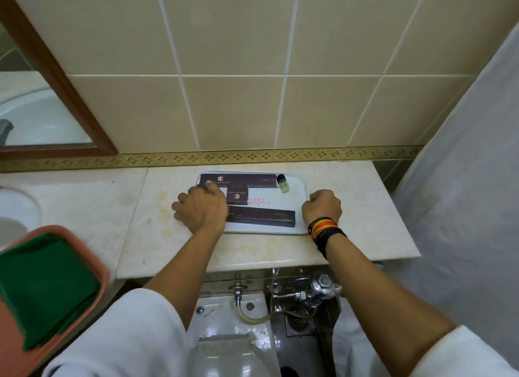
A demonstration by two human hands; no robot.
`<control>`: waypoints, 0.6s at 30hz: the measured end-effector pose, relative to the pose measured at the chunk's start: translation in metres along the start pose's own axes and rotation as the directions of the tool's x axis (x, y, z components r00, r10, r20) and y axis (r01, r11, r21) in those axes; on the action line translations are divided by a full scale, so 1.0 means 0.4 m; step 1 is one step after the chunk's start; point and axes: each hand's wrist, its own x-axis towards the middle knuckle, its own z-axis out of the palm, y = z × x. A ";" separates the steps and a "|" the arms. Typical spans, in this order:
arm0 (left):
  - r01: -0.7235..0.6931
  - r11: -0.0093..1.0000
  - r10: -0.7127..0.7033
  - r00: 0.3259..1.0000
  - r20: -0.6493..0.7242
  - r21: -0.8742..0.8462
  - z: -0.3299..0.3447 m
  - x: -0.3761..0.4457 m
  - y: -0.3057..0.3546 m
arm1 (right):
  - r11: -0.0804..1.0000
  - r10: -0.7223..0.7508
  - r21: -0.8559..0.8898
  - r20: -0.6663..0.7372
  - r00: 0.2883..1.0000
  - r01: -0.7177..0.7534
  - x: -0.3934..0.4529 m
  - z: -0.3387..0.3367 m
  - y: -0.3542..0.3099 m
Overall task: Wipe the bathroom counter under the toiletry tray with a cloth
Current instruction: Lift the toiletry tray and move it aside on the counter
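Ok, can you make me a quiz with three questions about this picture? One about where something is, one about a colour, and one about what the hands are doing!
1. Where is the little green bottle?
A. At the far right corner of the tray
B. In the sink
C. In the orange tub

2. What colour is the cloth in the tub?
A. Yellow
B. Green
C. White

3. What are the two hands doing?
A. Wiping the wall
B. Hanging free in the air
C. Gripping the tray's two side edges

Answers:
1 A, the bottle lies on the white tray by its far right corner.
2 B, the folded cloth is dark green.
3 C, the left hand and the right hand each close over one side of the tray, which sits on the counter.
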 end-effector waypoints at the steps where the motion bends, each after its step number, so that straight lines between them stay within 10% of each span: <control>1: -0.020 1.000 0.020 1.000 -0.014 0.005 -0.003 -0.005 0.016 | 0.999 0.026 0.048 -0.003 1.000 -0.025 -0.012 -0.021 0.011; 7: -0.362 0.927 0.368 0.928 0.055 -0.095 0.011 -0.089 0.200 | 0.883 0.302 0.367 0.030 0.953 -0.292 -0.089 -0.165 0.196; 18: -0.769 0.622 0.754 0.535 0.382 -0.150 0.273 -0.238 0.561 | 0.537 0.532 0.747 0.060 0.845 -0.391 -0.105 -0.307 0.430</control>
